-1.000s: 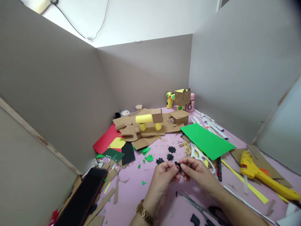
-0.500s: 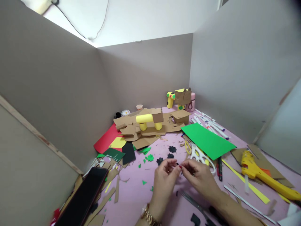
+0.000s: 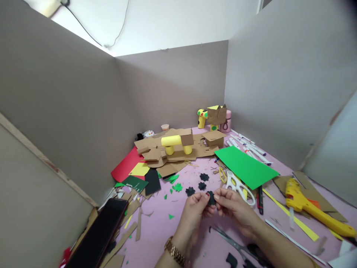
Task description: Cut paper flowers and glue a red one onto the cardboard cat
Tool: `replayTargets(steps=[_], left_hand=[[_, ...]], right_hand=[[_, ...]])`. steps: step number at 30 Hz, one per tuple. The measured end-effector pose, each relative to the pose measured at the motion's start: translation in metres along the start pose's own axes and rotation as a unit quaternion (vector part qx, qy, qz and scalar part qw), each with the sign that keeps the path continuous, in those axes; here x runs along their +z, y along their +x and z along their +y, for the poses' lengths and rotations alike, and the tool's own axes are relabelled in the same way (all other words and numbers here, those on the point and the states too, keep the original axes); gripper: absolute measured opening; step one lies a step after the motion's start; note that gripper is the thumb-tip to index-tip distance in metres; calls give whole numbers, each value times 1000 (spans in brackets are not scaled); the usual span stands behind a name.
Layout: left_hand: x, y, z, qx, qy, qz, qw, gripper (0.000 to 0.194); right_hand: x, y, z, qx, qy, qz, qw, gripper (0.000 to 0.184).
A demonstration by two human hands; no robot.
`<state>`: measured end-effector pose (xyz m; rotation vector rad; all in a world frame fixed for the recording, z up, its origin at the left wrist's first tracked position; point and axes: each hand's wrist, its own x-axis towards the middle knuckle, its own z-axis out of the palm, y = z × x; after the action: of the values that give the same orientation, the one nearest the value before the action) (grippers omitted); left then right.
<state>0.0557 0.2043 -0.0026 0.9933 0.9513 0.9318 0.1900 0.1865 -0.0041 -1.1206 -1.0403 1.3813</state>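
Between my two hands is a black paper flower (image 3: 211, 198), pinched at its left edge by my left hand (image 3: 197, 205) and at its right edge by my right hand (image 3: 231, 204). Just beyond lie more black paper flowers (image 3: 204, 177) and a green paper flower (image 3: 177, 187), flat on the pink table (image 3: 156, 230). Metal scissors (image 3: 232, 242) rest below my hands, their blades pointing up and left. A black paper scrap (image 3: 231, 259) sits near their handles.
White-handled scissors (image 3: 237, 186), a green sheet (image 3: 247, 167) and a yellow glue gun (image 3: 312, 210) lie right. A phone (image 3: 102, 230) and cardboard scraps are left. At the back stand a yellow paper-tube animal (image 3: 175, 141) on cardboard, a pink bottle (image 3: 226, 121) and partition walls (image 3: 173, 85).
My hands have turned and lowered slightly, and the black flower now shows face-on between my fingers, where it was mostly hidden before. The things on the table stay put.
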Motion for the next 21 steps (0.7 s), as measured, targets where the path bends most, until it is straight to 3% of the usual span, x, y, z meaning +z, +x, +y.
replayTargets(steps=[6, 13, 17, 21], left_hand=[[-5, 2, -2, 94, 107, 48, 989, 37], [-32, 13, 16, 182, 182, 175, 950, 32], [-35, 17, 14, 180, 254, 154, 938, 29], [-19, 10, 2, 171, 313, 99, 929, 23]], right_hand=[[-2, 3, 7, -25, -17, 19, 999, 37], [-9, 7, 12, -77, -107, 52, 990, 24], [-8, 4, 13, -94, -152, 38, 983, 19], [-9, 4, 16, -104, -177, 23, 978, 19]])
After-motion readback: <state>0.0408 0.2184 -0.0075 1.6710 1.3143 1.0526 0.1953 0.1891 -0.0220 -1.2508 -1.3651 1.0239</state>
